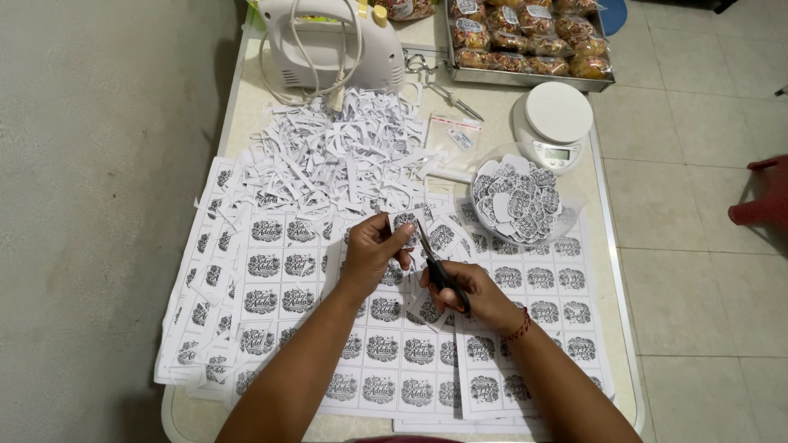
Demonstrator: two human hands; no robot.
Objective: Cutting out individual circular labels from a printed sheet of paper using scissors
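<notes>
My left hand (371, 253) pinches a small white paper label (405, 221) with a black printed emblem, held up over the table. My right hand (469, 289) grips black-handled scissors (435, 261), the blades pointing up at the label's right edge. Both hands hover above white sheets (386, 349) printed with rows of the same emblem, which cover the near half of the table. A red string bracelet sits on my right wrist.
A heap of white paper offcuts (336, 156) lies behind the sheets. A clear bowl of cut-out labels (515, 201) stands right of my hands, a white kitchen scale (554, 123) behind it. A white hand mixer (324, 45) and a metal tray of wrapped snacks (525, 37) sit at the far edge.
</notes>
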